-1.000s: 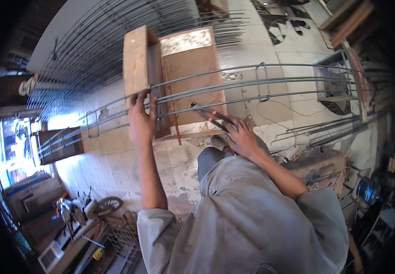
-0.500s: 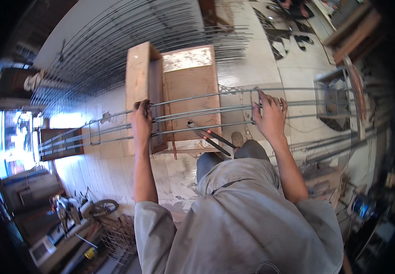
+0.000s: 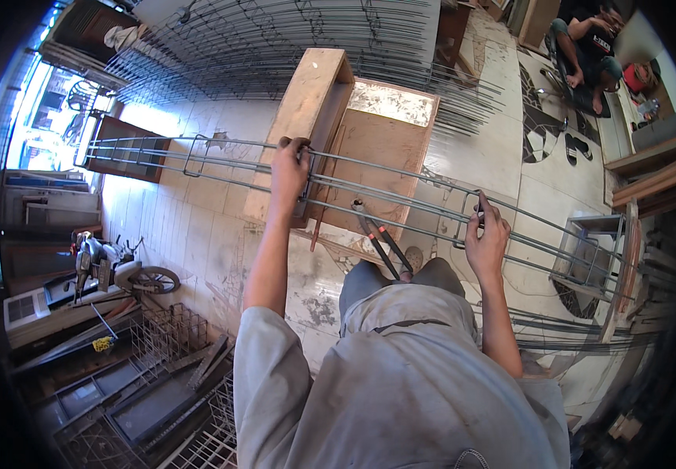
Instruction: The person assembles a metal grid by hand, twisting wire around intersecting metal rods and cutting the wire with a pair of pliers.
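A long steel rebar cage [image 3: 393, 198], made of thin parallel bars with rectangular stirrups, lies across in front of me. My left hand [image 3: 288, 173] is closed around its bars, beside the raised wooden part of the bench. On the right, my right hand [image 3: 488, 238] grips the cage with curled fingers at a rectangular stirrup [image 3: 459, 231]. Another stirrup [image 3: 189, 156] sits left of my left hand. Between my hands and nearer to me, pincers [image 3: 371, 227] with black, orange-banded handles point away from my legs. Under the cage stands a box-like wooden bench [image 3: 381, 144].
Many steel bars [image 3: 299, 43] lie beyond the bench. A wooden-framed stand [image 3: 592, 223] is under the cage's right end, a dark panel [image 3: 131, 148] near its left. A person [image 3: 584, 55] sits at far right. A motorcycle [image 3: 131, 270] and wire baskets [image 3: 166, 332] are at left.
My view has turned, so bench and cage appear shifted and tilted, the cage sloping down to the right. My right hand's fingers have curled in more at the stirrup. My left hand keeps its grip.
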`<state>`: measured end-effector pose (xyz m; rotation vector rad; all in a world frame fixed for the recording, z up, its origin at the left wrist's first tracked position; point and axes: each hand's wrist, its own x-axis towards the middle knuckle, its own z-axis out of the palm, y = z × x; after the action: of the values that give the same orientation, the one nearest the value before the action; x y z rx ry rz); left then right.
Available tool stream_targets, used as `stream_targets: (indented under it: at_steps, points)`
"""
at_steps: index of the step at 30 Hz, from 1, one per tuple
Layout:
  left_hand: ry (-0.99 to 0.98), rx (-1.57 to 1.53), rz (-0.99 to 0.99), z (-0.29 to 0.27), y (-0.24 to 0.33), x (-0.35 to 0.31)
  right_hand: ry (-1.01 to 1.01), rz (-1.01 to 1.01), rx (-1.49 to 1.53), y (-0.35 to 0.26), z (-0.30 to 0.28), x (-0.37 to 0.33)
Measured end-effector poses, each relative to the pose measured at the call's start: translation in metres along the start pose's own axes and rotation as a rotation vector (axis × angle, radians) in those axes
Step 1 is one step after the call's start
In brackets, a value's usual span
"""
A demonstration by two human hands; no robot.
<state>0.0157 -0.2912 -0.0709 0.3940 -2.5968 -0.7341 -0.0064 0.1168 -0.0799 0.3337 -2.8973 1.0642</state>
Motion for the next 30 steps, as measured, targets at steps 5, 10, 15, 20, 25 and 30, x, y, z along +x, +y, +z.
stream_targets:
  at_steps: [5, 10, 15, 20, 25, 30]
  points:
    - [-0.007, -0.049, -0.206, -0.047, -0.002, 0.010, -0.029, -0.019, -0.116, 0.002, -0.015, 0.002]
    - [0.181, -0.214, -0.249, -0.118, 0.013, -0.028, 0.076, -0.103, -0.059, -0.004, -0.032, -0.005]
    - [0.178, -0.242, -0.554, -0.150, 0.043, -0.125, 0.136, -0.432, 0.092, -0.031, -0.043, -0.043]
    - [0.212, -0.666, -0.870, -0.106, 0.031, -0.240, -0.400, -0.720, 0.419, -0.080, -0.004, -0.087]
    - [0.470, -1.117, -0.959, -0.076, 0.028, -0.288, -0.699, -0.659, 0.396, -0.119, 0.034, -0.105]
    - [0.523, -1.565, -0.878, -0.069, 0.030, -0.272, -0.799, -0.632, 0.238, -0.172, 0.075, -0.120]
